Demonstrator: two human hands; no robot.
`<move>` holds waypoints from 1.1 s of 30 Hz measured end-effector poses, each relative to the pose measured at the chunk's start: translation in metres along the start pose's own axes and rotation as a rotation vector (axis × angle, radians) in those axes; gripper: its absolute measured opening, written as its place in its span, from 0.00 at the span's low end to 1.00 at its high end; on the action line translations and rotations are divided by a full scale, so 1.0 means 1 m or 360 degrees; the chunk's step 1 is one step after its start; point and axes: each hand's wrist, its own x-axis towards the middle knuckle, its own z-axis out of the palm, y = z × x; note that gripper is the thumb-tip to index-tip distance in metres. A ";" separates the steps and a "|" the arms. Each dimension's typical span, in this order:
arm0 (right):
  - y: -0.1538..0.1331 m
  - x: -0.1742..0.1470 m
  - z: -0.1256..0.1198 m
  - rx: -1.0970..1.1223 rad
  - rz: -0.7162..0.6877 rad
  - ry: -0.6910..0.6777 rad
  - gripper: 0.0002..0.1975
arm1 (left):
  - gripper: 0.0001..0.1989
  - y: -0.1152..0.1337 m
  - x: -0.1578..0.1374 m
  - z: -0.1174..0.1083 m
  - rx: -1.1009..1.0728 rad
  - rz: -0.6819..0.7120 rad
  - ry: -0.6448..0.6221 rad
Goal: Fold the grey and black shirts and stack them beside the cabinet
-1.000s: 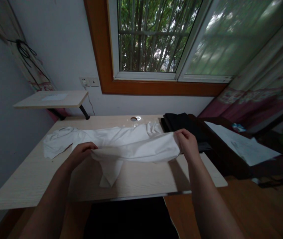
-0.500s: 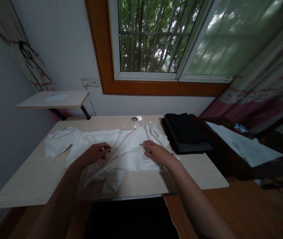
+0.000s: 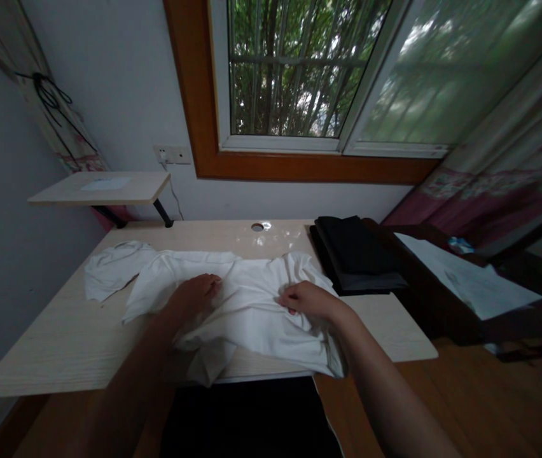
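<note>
A crumpled white garment (image 3: 252, 318) is spread across the pale wooden desk (image 3: 51, 356), its near edge reaching the desk's front edge. Its exact kind is hard to make out. My right hand (image 3: 306, 299) is closed with the fingers pinching a fold of the cloth on the right side. On the left side, my left hand (image 3: 199, 292) also has its fingers drawn together on the fabric; its fingertips are partly hidden. Farther left lies a bunched white cloth part (image 3: 116, 270), and I cannot tell whether it is joined to the garment.
Folded black cloth (image 3: 357, 251) is stacked at the desk's right end. A raised shelf (image 3: 128, 191) with a paper on it stands at the back left. Right of the desk, a white sheet (image 3: 462, 273) lies on a dark surface. Behind is a window (image 3: 299, 83).
Both hands have gone from loosely open to closed on the cloth. The garment's right part has been drawn toward me, from near the desk's middle to its front edge.
</note>
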 end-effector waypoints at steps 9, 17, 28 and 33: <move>0.008 0.021 -0.007 -0.0045 -0.0172 0.0750 0.12 | 0.19 0.007 -0.003 -0.024 0.0179 -0.0177 -0.0334; 0.018 0.036 0.005 -0.0294 -0.0258 0.0626 0.12 | 0.18 0.020 -0.016 -0.023 -0.0108 -0.0371 -0.0837; 0.003 0.013 0.001 -0.0457 -0.0027 0.0522 0.19 | 0.08 0.020 -0.002 -0.021 0.0369 0.0028 -0.0065; 0.007 0.015 -0.013 -0.0525 0.0243 0.0827 0.13 | 0.21 0.007 0.019 -0.007 0.0509 0.0199 0.0162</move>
